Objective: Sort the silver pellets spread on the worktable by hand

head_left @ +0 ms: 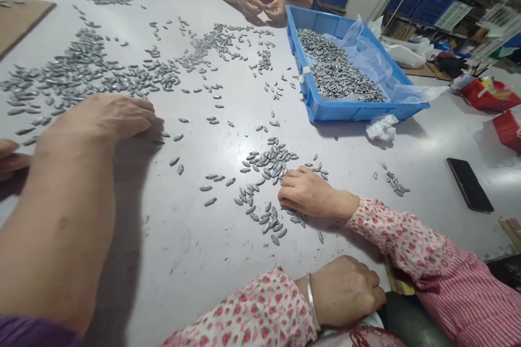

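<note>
My right hand (103, 117) lies palm down on the grey table (171, 260), fingers together, at the near edge of a wide scatter of small grey oval metal pieces (81, 73). Its bare forearm runs in from the lower left. Only the curled fingers of my left hand (10, 158) show at the left edge, just behind that forearm. What they hold is hidden.
A co-worker in floral sleeves rests one hand (311, 194) on a small pile of pieces (266, 165), the other (345, 290) at the table edge. A blue tray (345, 111) holds more pieces on plastic film. A black phone (469, 184) lies right. Other people's hands (262, 6) work at the far side.
</note>
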The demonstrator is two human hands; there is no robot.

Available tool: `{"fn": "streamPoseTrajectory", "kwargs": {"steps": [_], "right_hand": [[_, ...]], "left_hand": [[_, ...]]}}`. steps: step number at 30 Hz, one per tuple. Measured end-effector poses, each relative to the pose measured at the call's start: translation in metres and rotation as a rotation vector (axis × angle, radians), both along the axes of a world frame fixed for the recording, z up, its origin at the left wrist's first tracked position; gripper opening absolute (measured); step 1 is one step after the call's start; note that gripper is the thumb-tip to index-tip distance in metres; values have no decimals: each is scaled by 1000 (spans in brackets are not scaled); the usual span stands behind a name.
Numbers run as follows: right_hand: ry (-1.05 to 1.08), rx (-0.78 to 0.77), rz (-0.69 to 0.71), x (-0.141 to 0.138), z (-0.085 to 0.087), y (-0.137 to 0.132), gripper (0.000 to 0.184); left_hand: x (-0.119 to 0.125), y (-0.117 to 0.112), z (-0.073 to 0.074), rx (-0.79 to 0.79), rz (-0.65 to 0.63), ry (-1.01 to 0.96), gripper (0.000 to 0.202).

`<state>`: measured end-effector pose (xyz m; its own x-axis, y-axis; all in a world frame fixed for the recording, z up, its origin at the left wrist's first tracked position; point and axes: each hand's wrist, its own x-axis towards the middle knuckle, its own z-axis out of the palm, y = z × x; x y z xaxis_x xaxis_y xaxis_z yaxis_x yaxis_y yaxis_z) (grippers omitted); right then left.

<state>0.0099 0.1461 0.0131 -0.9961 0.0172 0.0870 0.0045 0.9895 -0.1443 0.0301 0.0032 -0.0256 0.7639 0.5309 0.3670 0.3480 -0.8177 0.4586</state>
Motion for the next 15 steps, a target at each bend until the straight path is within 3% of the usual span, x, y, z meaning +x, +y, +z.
{"fn": "streamPoseTrajectory", "kwargs": {"steps": [4, 10, 15], "right_hand": [[7, -24, -51, 2, -1, 1, 27], [-63, -75, -17, 3, 2, 0, 18], [-40, -25, -54, 1, -1, -5, 27]], "left_hand": [[1, 0, -2, 8, 12, -6, 13], [1, 0, -2, 5, 5, -4, 13], [0, 0, 0, 4, 14, 0, 14]]}}
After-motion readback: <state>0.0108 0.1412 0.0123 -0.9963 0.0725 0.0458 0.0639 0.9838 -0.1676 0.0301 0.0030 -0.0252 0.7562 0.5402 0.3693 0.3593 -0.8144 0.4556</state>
